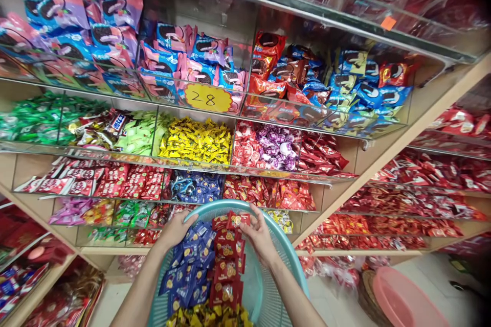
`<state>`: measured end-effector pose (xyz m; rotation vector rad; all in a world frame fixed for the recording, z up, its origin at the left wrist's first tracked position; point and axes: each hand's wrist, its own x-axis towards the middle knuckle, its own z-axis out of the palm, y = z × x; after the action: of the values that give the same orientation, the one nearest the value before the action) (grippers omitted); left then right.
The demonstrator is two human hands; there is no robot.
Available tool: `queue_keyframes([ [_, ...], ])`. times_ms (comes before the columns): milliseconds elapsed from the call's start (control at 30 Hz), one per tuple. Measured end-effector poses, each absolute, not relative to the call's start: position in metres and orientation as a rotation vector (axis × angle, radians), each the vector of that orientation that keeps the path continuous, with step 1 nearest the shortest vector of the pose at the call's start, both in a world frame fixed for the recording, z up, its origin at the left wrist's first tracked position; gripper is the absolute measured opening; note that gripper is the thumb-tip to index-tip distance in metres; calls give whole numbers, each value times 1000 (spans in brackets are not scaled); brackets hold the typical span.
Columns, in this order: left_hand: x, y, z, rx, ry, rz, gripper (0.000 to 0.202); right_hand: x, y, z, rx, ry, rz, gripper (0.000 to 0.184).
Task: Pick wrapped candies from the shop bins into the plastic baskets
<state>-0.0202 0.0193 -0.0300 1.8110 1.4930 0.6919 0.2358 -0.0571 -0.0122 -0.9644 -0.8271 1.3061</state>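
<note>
At the near end of a teal basket (294, 261), a heap of yellow packets (209, 315) is cut off by the lower edge of view. Beyond it, two groups are laid side by side in the basket: blue packets (190, 271) on the left, and red packets (225, 271) printed with orange fruit in the middle. The red packets are set in a lengthwise row, its long axis running almost straight away from the wearer, with its far end pointed at the shelves. The long axis of the blue group is slanted, its far end leaning to the right. Over the far left rim the left hand (177, 227) is held beside the blue packets, with the thumb kept apart from the forefinger. At the far end of the red row, the thumb of the right hand (259, 232) is laid on the last packet and the forefinger is bent towards the rim; whether the packet is pinched cannot be told. To the right, a pink basin (406, 301) is seen near the floor. Farther off, the shelves are filled with wrapped sweets, yellow sweets (195, 140) among them, and above these a yellow label (208, 97) marked 28 is fixed before blue-and-pink packs (205, 64).
</note>
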Motion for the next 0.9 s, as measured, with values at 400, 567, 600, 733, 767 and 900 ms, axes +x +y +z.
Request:
queue_keyframes([
  [400, -18, 20, -26, 1822, 1494, 656, 46, 240, -58, -13, -972, -662, 1557, 27],
  [567, -17, 20, -24, 1824, 1473, 649, 46, 241, -60, -13, -1062, -687, 1642, 28],
  [600, -17, 20, -23, 1823, 1465, 652, 45, 241, -61, -10, -1071, -725, 1640, 32],
  [733, -17, 20, -23, 1832, 1430, 682, 45, 239, -64, 2, -1094, -952, 1583, 52],
  [767, -17, 21, -23, 1831, 1429, 684, 45, 239, -63, 3, -1099, -1014, 1546, 53],
  [900, -16, 21, -24, 1803, 1457, 669, 46, 237, -57, -7, -1184, -1200, 1363, 50],
])
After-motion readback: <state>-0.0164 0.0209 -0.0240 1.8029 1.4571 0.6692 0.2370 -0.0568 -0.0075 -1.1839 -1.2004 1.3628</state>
